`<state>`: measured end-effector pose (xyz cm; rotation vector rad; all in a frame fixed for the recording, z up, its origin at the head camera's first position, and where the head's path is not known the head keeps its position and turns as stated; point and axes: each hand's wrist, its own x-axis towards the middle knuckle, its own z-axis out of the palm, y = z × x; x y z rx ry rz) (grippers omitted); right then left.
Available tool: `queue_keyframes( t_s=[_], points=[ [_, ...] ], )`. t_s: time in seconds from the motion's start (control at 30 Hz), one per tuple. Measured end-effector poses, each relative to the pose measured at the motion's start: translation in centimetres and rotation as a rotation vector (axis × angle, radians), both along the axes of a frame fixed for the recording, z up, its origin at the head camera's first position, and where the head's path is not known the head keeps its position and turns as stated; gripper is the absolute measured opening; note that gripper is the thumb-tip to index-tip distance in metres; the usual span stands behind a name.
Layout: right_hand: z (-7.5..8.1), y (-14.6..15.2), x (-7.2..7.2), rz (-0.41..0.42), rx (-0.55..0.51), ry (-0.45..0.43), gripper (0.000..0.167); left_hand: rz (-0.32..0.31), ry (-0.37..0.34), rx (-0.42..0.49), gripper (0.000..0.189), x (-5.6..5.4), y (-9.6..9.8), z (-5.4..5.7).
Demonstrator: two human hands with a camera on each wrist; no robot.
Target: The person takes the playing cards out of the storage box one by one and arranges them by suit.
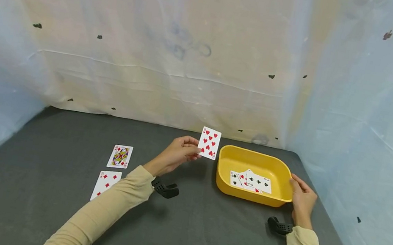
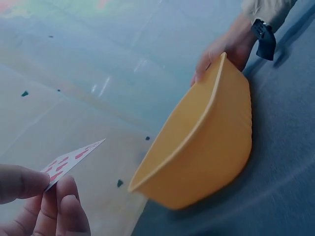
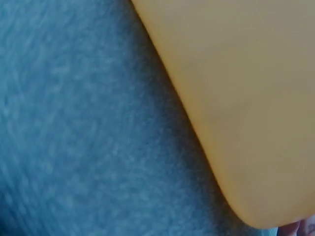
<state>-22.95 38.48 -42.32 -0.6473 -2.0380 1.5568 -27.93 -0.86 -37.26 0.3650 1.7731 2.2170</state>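
Observation:
My left hand [image 1: 182, 153] pinches a hearts playing card [image 1: 209, 143] by its lower left edge, thumb on the printed face. The card is held up beside the left end of a yellow plastic tub [image 1: 246, 195]. In the left wrist view the same card [image 2: 74, 161] appears nearly edge-on between thumb and fingers. At the tub's right end, my right hand [image 1: 302, 199] grips the rim. Overlapping cards lie face up inside, with a clubs card [image 1: 259, 182] on top. The right wrist view shows mostly the tub's wall [image 3: 256, 113], with fingertips at the lower right corner.
Left of my left arm, a diamonds face card [image 1: 120, 156] and another diamonds card [image 1: 106, 183] lie face up, the nearer one partly covered by my sleeve. Dark grey cloth [image 1: 195, 229] covers the table. Pale sheeting [image 1: 177, 51] hangs behind and along both sides.

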Motion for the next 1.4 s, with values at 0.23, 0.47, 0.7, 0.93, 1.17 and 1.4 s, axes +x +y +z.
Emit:
queue_keyframes(
  t_s=[0.23, 0.47, 0.7, 0.93, 1.17, 1.4],
  points=[
    [0.4, 0.0, -0.2, 0.012, -0.024, -0.001, 0.036, 0.020, -0.010, 0.012, 0.023, 0.9, -3.9, -0.8],
    [0.8, 0.5, -0.2, 0.035, -0.021, -0.033, 0.037, 0.054, -0.003, -0.021, 0.024, 1.6, -6.7, -1.0],
    [1.3, 0.7, -0.3, 0.044, -0.033, -0.061, 0.041, 0.090, -0.001, -0.041, 0.026, 1.8, -8.3, -1.5],
    [0.9, 0.6, -0.4, 0.050, -0.063, -0.028, 0.038, 0.116, -0.017, -0.070, 0.028, 2.2, -9.9, -2.1],
    [0.5, 0.6, -0.3, 0.008, -0.030, -0.007, 0.037, 0.163, -0.033, -0.117, 0.025, 2.7, -11.4, -2.8],
    [0.4, 0.7, 0.1, -0.003, -0.004, 0.019, 0.036, 0.187, -0.068, -0.183, 0.028, 3.2, -12.1, -3.8]
  ],
)
